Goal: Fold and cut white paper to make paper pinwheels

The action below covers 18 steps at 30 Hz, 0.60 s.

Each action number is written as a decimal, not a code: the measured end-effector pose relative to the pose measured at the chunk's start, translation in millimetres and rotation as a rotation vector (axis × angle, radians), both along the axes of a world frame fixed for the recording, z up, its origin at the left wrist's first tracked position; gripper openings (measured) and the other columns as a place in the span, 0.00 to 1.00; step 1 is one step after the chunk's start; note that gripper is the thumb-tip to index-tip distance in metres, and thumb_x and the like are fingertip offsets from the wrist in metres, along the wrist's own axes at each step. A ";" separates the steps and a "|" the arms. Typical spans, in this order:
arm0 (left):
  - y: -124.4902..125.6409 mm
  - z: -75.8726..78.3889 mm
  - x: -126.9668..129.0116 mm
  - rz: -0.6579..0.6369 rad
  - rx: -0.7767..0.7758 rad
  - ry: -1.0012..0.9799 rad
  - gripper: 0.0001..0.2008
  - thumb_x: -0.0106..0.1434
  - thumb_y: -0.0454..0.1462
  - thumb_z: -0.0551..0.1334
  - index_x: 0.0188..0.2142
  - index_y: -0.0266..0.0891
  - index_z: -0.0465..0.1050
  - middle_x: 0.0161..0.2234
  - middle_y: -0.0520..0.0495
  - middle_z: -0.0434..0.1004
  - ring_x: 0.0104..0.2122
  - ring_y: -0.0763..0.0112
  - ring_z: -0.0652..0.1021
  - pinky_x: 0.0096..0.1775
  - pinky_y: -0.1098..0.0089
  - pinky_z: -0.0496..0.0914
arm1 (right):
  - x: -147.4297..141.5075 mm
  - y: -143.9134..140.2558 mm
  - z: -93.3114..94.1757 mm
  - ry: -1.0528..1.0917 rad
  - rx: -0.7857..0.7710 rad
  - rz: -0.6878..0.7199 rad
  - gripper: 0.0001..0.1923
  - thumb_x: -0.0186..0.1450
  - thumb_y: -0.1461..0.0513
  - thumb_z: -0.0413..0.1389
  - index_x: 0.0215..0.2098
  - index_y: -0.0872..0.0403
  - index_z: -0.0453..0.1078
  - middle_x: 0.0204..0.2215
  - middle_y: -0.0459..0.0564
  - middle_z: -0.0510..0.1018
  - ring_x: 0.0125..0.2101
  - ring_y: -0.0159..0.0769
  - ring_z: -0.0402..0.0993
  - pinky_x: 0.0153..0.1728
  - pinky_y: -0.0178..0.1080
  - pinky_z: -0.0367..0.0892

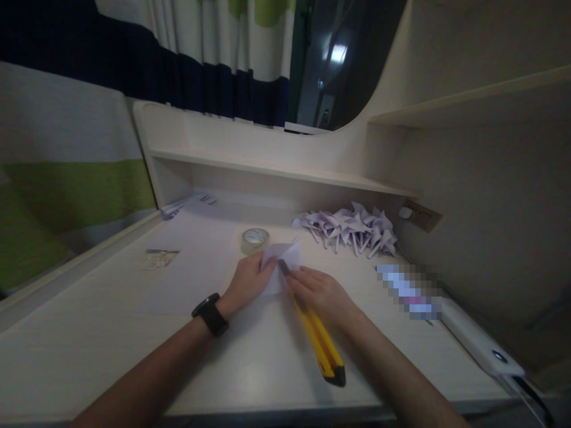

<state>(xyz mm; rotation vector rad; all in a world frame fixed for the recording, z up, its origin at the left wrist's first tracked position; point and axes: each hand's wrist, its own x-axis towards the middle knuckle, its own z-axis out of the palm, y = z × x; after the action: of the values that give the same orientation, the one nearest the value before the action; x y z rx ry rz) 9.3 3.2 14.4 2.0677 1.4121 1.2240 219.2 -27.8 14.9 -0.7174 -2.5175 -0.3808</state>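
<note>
Left hand [250,279] lies flat w/ fingers spread, pressing down a folded piece of white paper [285,261] on the pale surface [134,333], roughly mid-desk, just in front of a roll of clear tape [255,239]; a black watch [210,314] sits on that wrist. Right hand [319,292] is closed round a yellow-and-black utility knife [319,339], its front end laid against the paper, right beside the left fingertips (blade tip itself is too dark to make out, so can't tell how far it's out). Biggest risk as I read it: the knife end and the holding fingers are almost touching, so a slip along the fold could nick a finger; the far corner of the paper stands up off the surface, so it could also shift or tear instead of cutting clean, esp. in this dim light. No box, tray or bin in view; the nearest thing to storage is the shelf [276,169] behind, which looks bare from here. To the right rear a loose pile of folded paper pinwheels [352,229] lies straight on the surface, near a wall socket [422,215]. Some sheets [187,203] lie at the back left, a small clear wrapper [160,257] nearer, and a white device w/ a lit dot [477,342] along the right edge
</note>
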 end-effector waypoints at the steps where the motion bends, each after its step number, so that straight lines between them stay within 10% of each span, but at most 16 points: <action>1: 0.2 0.1 -0.3 -0.002 0.009 0.018 0.18 0.67 0.44 0.52 0.29 0.38 0.74 0.29 0.46 0.79 0.29 0.63 0.77 0.31 0.69 0.67 | -1.9 0.4 -2.1 0.016 -0.005 -0.001 0.16 0.66 0.67 0.53 0.51 0.59 0.71 0.48 0.62 0.77 0.50 0.48 0.74 0.53 0.50 0.68; 10: -5.5 -6.2 5.0 -0.001 0.111 0.024 0.17 0.68 0.44 0.51 0.33 0.38 0.74 0.32 0.44 0.79 0.32 0.63 0.77 0.37 0.66 0.69 | -34.1 -5.1 -14.8 0.855 -0.352 -0.271 0.13 0.62 0.53 0.58 0.38 0.52 0.77 0.29 0.50 0.83 0.27 0.39 0.81 0.31 0.36 0.76; 18: 4.0 -5.3 1.5 -0.001 -0.145 -0.375 0.19 0.63 0.48 0.57 0.41 0.34 0.75 0.39 0.38 0.81 0.37 0.55 0.79 0.36 0.61 0.72 | -30.3 -4.4 12.4 1.440 -0.854 -0.308 0.26 0.57 0.45 0.60 0.38 0.61 0.74 0.24 0.54 0.81 0.21 0.42 0.79 0.24 0.41 0.78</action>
<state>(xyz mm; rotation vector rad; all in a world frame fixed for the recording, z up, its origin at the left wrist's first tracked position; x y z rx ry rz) 10.8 7.1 9.1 1.6374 1.2803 1.3777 188.9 -32.2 27.2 -1.0996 -1.0727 0.8930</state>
